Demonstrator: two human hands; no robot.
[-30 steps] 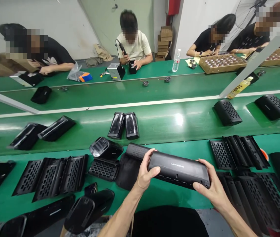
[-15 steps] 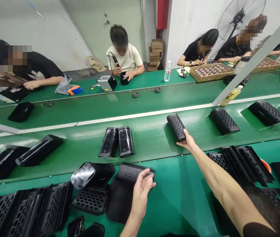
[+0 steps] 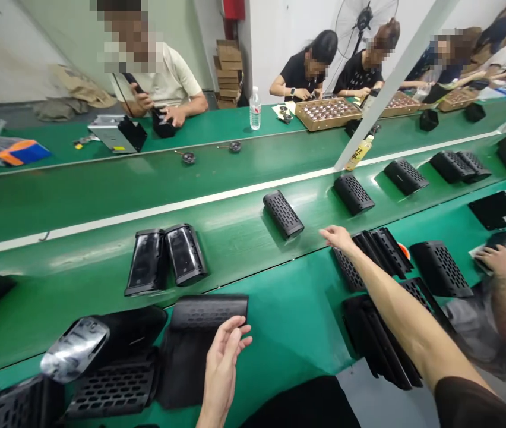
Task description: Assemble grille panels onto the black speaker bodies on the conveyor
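The green conveyor belt [image 3: 101, 202] runs across the view beyond both hands, its long strip slanting up toward the right. On it, just past the fingertips of the right hand [image 3: 338, 238], lies a black perforated speaker shell [image 3: 283, 213], apart from the hand; its long axis runs from far-left to near-right, the near end pointing toward that hand, perforated face up. The right hand is open and empty, arm stretched forward, fingers pointing left over the belt's near edge. Right beside its wrist sits a stack of perforated grille panels [image 3: 378, 252]. To the left of that hand, on the belt, two glossy black housings [image 3: 166, 257] stand side by side, touching, long axes pointing away from the person. The left hand [image 3: 221, 362] is open too, palm facing right, fingers loosely spread and holding nothing; its fingertips lie just at the near edge of a black grille cover [image 3: 208, 310] whose long axis runs left to right across the green bench [image 3: 297, 321]. Far right, another person's hand [image 3: 500, 261] rests on a dark part.
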